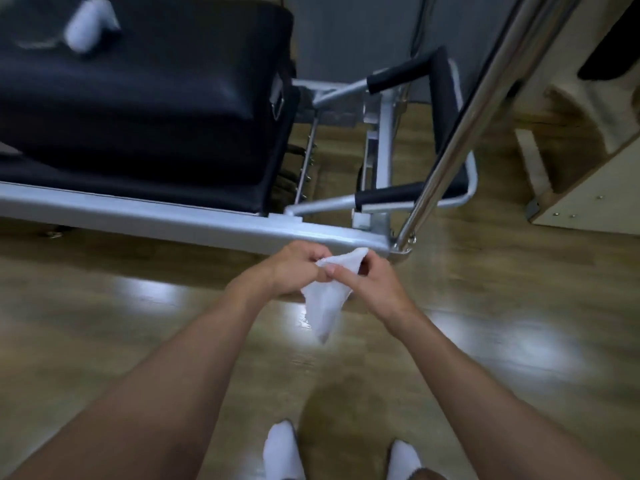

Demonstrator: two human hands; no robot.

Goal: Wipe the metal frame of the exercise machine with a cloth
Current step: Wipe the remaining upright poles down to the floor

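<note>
Just in front of the near silver-grey metal frame rail [194, 221] of the black-padded exercise machine [145, 98], the left hand [298, 268] and right hand [370, 282] both pinch a crumpled white cloth [323, 303] with curled fingers; its tail hangs over the glossy wooden floor [104, 306], not touching the rail.

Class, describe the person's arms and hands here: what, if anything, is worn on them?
The left forearm and right forearm are bare down to the picture's lower edge: no sleeves show. The left hand and right hand wear no gloves, and no watch, bracelet or ring is visible. Slight blur could hide small details.
</note>
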